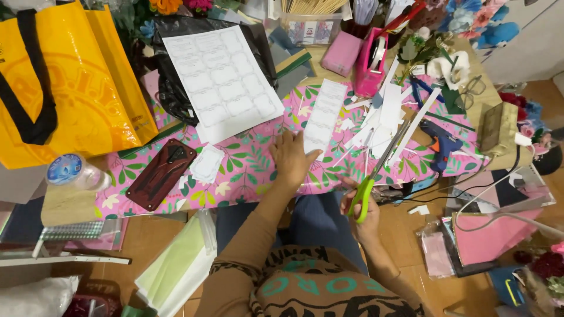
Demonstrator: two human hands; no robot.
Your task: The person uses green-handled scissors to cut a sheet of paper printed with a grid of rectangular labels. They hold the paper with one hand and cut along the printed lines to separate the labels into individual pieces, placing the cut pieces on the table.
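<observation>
My left hand (292, 158) lies flat, fingers spread, on the pink floral table cover (247, 170), its fingertips on the lower end of a long white paper strip (323, 117). My right hand (362, 208) grips green-handled scissors (376, 173) at the table's front edge, blades pointing up and right toward a heap of white paper offcuts (382, 117). A large white sheet of printed label shapes (222, 79) rests on a black bag behind my left hand.
A yellow bag (64, 82) stands at the left, with a dark red phone case (160, 174) and a plastic bottle (73, 170) near it. A blue glue gun (442, 144), pink tape dispenser (370, 58), glasses (470, 91) and paper flowers crowd the right. Green paper sheets (176, 264) lie on the floor.
</observation>
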